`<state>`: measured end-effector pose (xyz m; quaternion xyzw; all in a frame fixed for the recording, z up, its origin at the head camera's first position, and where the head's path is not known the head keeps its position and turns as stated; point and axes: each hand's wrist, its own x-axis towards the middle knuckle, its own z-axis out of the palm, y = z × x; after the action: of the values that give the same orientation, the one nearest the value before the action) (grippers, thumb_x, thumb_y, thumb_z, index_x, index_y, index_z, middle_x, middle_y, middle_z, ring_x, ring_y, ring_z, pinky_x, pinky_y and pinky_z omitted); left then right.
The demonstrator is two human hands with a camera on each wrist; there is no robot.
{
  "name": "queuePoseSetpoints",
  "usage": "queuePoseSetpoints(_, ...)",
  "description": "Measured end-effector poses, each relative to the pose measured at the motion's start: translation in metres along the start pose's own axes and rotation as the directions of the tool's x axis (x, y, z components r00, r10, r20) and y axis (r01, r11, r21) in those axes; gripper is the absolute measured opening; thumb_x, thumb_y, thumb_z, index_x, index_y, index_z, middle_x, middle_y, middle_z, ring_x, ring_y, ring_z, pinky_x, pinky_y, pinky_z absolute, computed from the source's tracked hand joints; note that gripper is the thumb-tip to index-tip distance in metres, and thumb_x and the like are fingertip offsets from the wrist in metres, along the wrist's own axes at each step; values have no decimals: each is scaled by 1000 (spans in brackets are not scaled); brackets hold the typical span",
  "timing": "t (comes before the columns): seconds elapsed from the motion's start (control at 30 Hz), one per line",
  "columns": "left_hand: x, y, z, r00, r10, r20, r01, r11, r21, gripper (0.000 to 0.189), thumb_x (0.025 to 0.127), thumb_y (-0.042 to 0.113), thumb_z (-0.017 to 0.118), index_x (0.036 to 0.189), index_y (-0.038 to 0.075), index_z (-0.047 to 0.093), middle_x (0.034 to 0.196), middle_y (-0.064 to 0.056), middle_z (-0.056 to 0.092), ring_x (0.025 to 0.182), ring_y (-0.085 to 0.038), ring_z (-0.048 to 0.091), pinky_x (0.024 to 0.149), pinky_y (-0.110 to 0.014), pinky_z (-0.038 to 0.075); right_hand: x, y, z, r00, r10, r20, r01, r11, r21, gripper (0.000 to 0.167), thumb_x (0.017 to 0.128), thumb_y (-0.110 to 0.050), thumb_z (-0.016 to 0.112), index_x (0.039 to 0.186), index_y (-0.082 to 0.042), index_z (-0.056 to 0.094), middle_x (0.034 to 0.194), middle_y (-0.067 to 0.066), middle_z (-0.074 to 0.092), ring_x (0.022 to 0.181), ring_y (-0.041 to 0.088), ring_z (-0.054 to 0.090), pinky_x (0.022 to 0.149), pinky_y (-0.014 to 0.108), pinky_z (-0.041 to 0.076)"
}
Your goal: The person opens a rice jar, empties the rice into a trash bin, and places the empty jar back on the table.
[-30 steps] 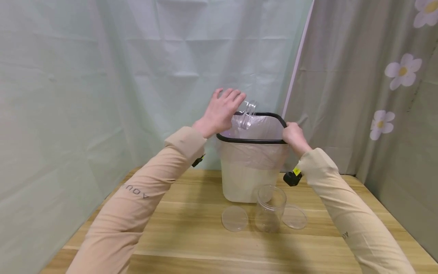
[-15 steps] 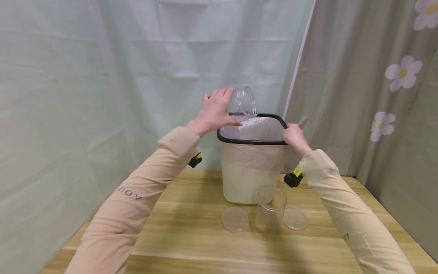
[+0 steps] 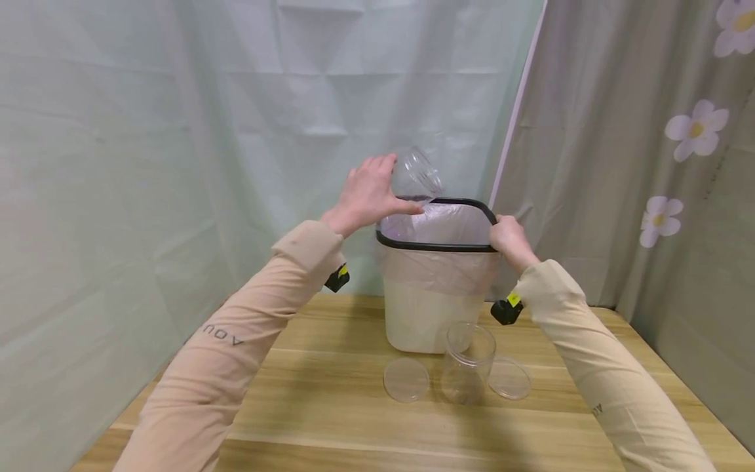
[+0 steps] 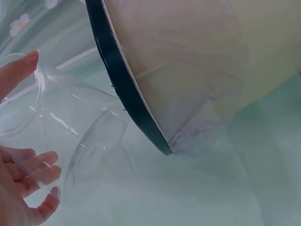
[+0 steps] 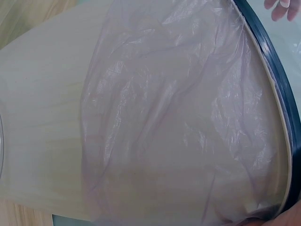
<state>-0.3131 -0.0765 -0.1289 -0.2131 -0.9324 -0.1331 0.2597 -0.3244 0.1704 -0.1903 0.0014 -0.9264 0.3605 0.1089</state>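
Observation:
In the head view, my left hand (image 3: 367, 190) holds a clear plastic jar (image 3: 420, 172) tilted over the far left of the trash can (image 3: 433, 318). Fingers and thumb span the jar in the left wrist view, its wide mouth close to the can's black rim ring (image 4: 124, 84). No contents show in the transparent jar. My right hand (image 3: 512, 241) grips the right side of the rim ring. A thin translucent liner bag (image 5: 169, 108) is folded over the can's outside.
A second clear jar (image 3: 468, 367) stands upright on the wooden table (image 3: 330, 419) before the can. Clear round lids lie either side of it, a left lid (image 3: 406, 379) and a right lid (image 3: 510, 378). Curtains (image 3: 283, 131) hang behind.
My left hand has shifted left, and the jar has risen from inside the can's mouth to above the rim. The jar has then tipped slightly more. My right hand keeps its place.

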Motion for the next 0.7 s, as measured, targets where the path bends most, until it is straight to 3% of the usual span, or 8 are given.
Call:
queuePoseSetpoints(0.13, 0, -1, 0, 999, -51, 6, 51, 992, -118, 101, 60, 63, 71, 134, 4, 35, 126, -7, 46, 113, -22, 41, 91, -38, 32, 0, 1, 0, 1000, -2, -1, 2, 1000, 0, 31, 89, 0, 25, 106, 10, 49, 110, 27, 49, 97, 32, 44, 84, 46, 38)
queuePoseSetpoints(0.3, -1, -2, 0, 993, -115, 18, 115, 949, -293, 96, 58, 60, 73, 130, 7, 38, 121, -7, 50, 103, -21, 49, 81, -32, 40, 1, 2, 0, 1000, -1, -2, 1, 1000, 1, 31, 89, 0, 25, 105, 10, 49, 111, 26, 49, 97, 32, 44, 84, 46, 38)
queuePoseSetpoints(0.53, -6, -5, 2, 990, -142, 7, 136, 927, -350, 94, 58, 62, 72, 128, 8, 40, 118, -5, 51, 97, -19, 51, 76, -30, 42, 2, 2, -1, 1000, -12, -10, 12, 1000, -10, 28, 88, 0, 25, 101, 9, 49, 108, 25, 50, 95, 32, 44, 82, 46, 38)
queuePoseSetpoints(0.7, -12, -6, 4, 987, -157, -19, 137, 909, -395, 85, 58, 63, 72, 118, 10, 46, 115, -5, 53, 92, -17, 51, 72, -29, 42, 1, 2, -1, 1000, -16, -9, 16, 1000, -12, 29, 88, 1, 26, 101, 10, 49, 104, 24, 50, 92, 31, 44, 80, 45, 39)
